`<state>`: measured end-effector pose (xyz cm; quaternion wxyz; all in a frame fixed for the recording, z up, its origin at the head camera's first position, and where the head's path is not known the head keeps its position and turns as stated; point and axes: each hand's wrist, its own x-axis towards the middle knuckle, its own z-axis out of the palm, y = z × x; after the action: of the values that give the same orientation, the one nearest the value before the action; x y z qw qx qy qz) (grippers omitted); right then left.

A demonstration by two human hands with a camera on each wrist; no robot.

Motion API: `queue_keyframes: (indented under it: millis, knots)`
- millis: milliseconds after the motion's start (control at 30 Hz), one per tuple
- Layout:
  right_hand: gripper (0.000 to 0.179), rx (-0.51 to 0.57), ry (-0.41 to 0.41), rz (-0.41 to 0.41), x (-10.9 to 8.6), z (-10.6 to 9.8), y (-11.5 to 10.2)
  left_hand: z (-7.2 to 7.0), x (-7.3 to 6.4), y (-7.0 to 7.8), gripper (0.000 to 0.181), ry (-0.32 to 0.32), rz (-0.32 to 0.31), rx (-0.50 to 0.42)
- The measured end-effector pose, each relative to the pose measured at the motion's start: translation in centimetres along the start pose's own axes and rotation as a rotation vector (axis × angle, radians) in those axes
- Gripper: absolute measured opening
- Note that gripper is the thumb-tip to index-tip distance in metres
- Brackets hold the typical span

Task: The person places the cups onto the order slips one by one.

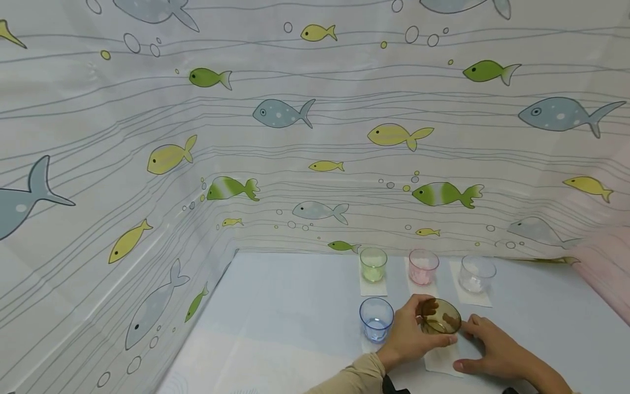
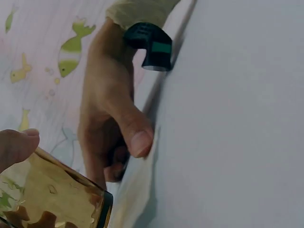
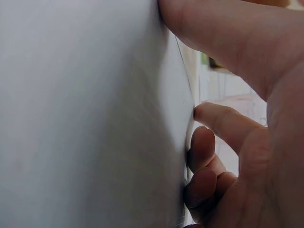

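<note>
My left hand grips a brown see-through glass, thumb on the near side and fingers round the far side. In the left wrist view the amber wall of this glass shows, tilted across the view. Below it lies a white paper strip on the table. At the strip's right edge is my right hand, its thumb and index finger reaching down to the surface. The right wrist view shows the thumb and index tip at the surface, with the other fingers bent.
A blue glass stands left of my left hand. Behind, a green glass, a pink glass and a clear glass stand in a row on white strips. A fish-print curtain hangs around the white table.
</note>
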<state>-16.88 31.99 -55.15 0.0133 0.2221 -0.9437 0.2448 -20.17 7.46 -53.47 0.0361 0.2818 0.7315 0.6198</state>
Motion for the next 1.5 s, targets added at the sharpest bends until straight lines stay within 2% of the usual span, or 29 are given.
queue_keyframes:
  millis: [133, 233, 367, 600, 800, 1033, 1500]
  knots:
    - [0.066, 0.018, -0.009, 0.007, -0.1, -0.2, -0.2, 0.6, -0.1, -1.1, 0.068, 0.005, 0.009, 0.011]
    - [0.080, 0.022, -0.019, 0.020, -0.1, -0.3, -0.1, 0.8, 0.0, -1.5, 0.069, 0.002, 0.033, 0.019]
    - [0.082, 0.029, -0.018, 0.022, -0.2, -0.2, 0.3, 0.9, 0.0, -1.6, 0.070, -0.023, 0.056, 0.031]
    - [0.080, 0.029, -0.003, -0.010, -0.5, 0.3, 0.6, 0.7, -0.3, -1.9, 0.073, -0.057, 0.042, 0.028]
    - [0.076, -0.013, 0.024, -0.026, -0.1, 0.0, 0.1, 0.4, 0.1, -2.2, 0.075, -0.065, 0.093, 0.059]
    - [0.047, -0.017, 0.023, -0.024, 0.4, -0.2, -0.3, 0.1, 0.3, -2.5, 0.075, -0.087, 0.045, 0.058]
    - [0.048, -0.015, -0.013, 0.013, 0.2, 0.1, -0.1, 0.1, 0.0, -2.6, 0.075, -0.092, 0.037, 0.089]
